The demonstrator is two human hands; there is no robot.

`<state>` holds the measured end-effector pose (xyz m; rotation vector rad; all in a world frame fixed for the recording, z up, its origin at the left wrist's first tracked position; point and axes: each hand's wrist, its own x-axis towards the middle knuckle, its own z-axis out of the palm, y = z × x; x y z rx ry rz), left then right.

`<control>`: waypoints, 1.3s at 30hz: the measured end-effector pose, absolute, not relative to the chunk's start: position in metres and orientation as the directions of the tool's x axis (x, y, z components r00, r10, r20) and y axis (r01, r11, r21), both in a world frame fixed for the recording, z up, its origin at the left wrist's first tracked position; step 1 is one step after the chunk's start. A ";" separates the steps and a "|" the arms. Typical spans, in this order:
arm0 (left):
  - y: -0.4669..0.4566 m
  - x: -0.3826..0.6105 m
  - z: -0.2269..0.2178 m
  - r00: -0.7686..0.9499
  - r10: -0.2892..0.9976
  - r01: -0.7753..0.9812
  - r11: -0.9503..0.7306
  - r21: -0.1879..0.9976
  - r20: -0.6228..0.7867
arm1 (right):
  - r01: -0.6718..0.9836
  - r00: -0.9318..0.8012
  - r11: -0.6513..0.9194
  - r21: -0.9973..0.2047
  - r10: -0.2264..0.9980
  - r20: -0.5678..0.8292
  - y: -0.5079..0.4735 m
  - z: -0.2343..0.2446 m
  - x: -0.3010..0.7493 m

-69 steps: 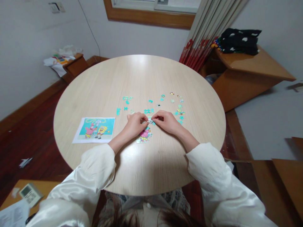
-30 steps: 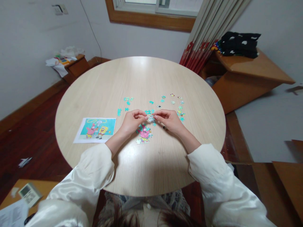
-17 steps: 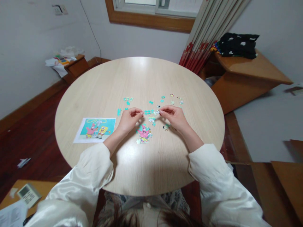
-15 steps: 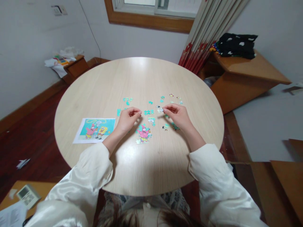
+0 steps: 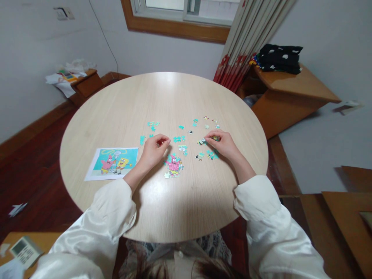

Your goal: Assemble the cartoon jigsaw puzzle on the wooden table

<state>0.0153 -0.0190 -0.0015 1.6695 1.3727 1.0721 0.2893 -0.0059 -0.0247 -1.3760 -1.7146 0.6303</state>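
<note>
Centrally, a partly joined jigsaw section showing a pink starfish figure [image 5: 173, 166] lies flat on a round, pale wooden table [image 5: 174, 211].
Just beyond its uneven, knobbed edge sits a smaller section with a white face [image 5: 183, 148], then a joined strip of turquoise pieces [image 5: 178, 139]. The right hand [image 5: 222, 144] pinches a small pale jigsaw piece [image 5: 202, 142] between thumb and fingertips, near a loose turquoise cluster [image 5: 211, 154]. The left hand [image 5: 153, 151] is narrow, thumb close to forefinger; I cannot tell whether anything is between them. Left of it, a white-bordered cartoon print on paper [image 5: 116, 162] lies just inside the table's rim. Broad wood stretches from the starfish section to the near rim, wider still from the farthest pieces to the far rim.
</note>
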 end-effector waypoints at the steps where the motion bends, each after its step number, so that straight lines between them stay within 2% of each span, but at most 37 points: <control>1: -0.019 0.015 -0.001 0.088 0.983 0.394 -0.180 0.901 0.159 | 0.543 -0.038 0.267 -0.796 0.955 0.294 -0.001 -0.025 0.288; 6: -0.019 0.014 0.000 0.083 0.983 0.420 -0.184 0.889 0.165 | 0.591 0.061 0.214 -0.778 0.949 0.308 0.021 -0.030 0.288; 16: -0.018 0.013 -0.003 0.078 0.981 0.441 -0.194 0.876 0.178 | 0.741 0.089 0.181 -0.646 0.928 0.362 0.016 -0.031 0.289; 19: -0.018 0.011 -0.002 0.070 0.981 0.440 -0.193 0.877 0.181 | 0.759 -0.053 0.266 -0.594 0.935 0.351 -0.013 -0.018 0.277; 21: -0.019 0.010 -0.001 0.068 0.981 0.437 -0.191 0.879 0.179 | 0.801 -0.138 0.312 -0.512 0.927 0.349 -0.039 -0.012 0.267; 25: -0.019 0.009 -0.001 0.074 0.981 0.432 -0.193 0.881 0.179 | 0.870 -0.204 0.336 -0.361 0.912 0.357 -0.081 -0.013 0.251; 28: -0.020 0.010 -0.001 0.091 0.980 0.438 -0.197 0.877 0.175 | 0.881 -0.254 0.370 -0.295 0.895 0.366 -0.095 -0.021 0.246; 35: -0.030 0.017 0.002 0.166 0.966 0.498 -0.255 0.829 0.198 | 0.824 -0.361 0.490 -0.284 0.841 0.403 -0.107 -0.029 0.250; 39: -0.044 0.027 0.002 0.325 0.910 0.557 -0.404 0.726 0.257 | 0.774 -0.372 0.548 -0.315 0.798 0.474 -0.113 -0.030 0.260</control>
